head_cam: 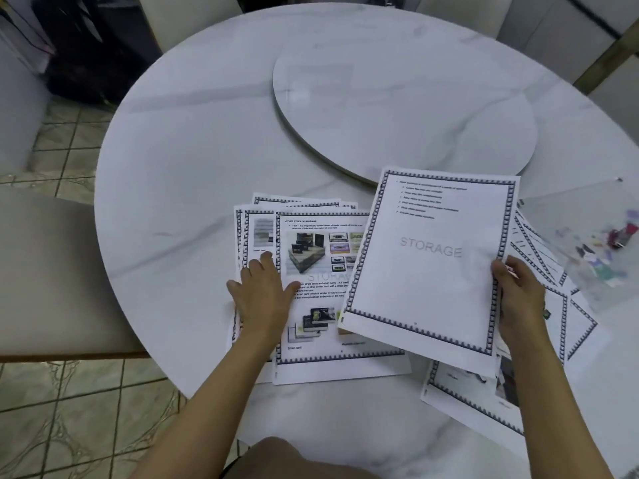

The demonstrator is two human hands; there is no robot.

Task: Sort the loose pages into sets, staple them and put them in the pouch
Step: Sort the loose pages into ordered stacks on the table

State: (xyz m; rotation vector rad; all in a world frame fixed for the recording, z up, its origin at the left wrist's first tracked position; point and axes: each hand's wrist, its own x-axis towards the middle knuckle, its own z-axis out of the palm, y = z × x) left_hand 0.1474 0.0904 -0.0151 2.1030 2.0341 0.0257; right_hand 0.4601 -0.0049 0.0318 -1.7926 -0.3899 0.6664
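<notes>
Head view: left hand (262, 292) spread flat on stacked pages (321, 243); right hand (518, 292), pinch on STORAGE page (428, 281)

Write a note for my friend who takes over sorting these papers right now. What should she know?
Left hand: flat, pressing on the left pile of white printed pages with dark patterned borders.
Right hand: pinching the right edge of one bordered page marked STORAGE, lifted over that pile.
More loose bordered pages lie fanned on the right of the round white marble table. The clear plastic pouch lies beyond them, with blurred coloured bits inside.
Done: one pile begun. No staple or stapler in view.
Left: finish sorting, staple each set, fill the pouch.
</notes>
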